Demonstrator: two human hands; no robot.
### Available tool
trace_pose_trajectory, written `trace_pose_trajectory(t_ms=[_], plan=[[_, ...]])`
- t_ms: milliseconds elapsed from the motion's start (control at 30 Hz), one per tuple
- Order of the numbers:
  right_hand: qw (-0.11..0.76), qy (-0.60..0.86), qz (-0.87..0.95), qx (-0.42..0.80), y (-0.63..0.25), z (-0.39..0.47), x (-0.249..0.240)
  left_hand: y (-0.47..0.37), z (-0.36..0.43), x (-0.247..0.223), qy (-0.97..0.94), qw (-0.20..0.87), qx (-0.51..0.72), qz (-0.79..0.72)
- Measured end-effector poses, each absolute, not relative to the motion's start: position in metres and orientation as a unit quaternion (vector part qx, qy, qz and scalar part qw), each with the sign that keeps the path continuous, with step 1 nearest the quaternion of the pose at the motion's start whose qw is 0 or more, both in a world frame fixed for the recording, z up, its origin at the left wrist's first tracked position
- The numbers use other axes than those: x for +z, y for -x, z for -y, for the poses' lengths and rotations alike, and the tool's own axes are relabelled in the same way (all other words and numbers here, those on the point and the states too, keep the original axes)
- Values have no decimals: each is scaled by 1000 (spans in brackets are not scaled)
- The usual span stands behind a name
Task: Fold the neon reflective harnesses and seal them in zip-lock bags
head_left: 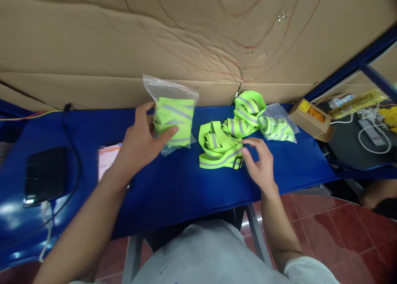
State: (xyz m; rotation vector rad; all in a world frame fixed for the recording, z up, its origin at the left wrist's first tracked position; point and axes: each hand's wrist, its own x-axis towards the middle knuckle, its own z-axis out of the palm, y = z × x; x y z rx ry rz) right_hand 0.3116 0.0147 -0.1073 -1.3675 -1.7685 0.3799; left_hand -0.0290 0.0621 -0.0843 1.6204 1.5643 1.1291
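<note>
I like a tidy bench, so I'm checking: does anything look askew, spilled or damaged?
The loose green straps lie in an untidy heap by the right hand, unlike the folded, bagged bundle in the left hand. The cardboard panel behind looks creased. I see no spill.

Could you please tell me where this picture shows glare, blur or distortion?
In the head view, white glare lies on the left end of the blue table and a corner of the black device; the clear bag in the left hand has pale sheen; the phone screen is too soft to read; the left forearm looks stretched, perhaps by a wide lens.
</note>
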Motion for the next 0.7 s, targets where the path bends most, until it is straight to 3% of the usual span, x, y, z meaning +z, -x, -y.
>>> trace_pose_trajectory(t_ms=[100, 167, 233, 367, 600, 700], plan=[[272, 529, 796, 113, -313, 7, -130, 24, -59, -79, -659, 122, 311, -674], [218, 524, 816, 109, -309, 16, -144, 5, -45, -79, -680, 41, 289, -673], [223, 523, 814, 119, -305, 20, -155, -20, -28, -84, -753, 13, 265, -602], [265, 504, 811, 133, -303, 25, -163, -61, -13, -105, -925, 75, 124, -351], [267, 436, 815, 271, -334, 44, -139, -77, -16, -123, -933, 65, 67, -347], [315, 486, 790, 200, -381, 21, -118, -69, -12, -128, -921, 52, 85, -377]])
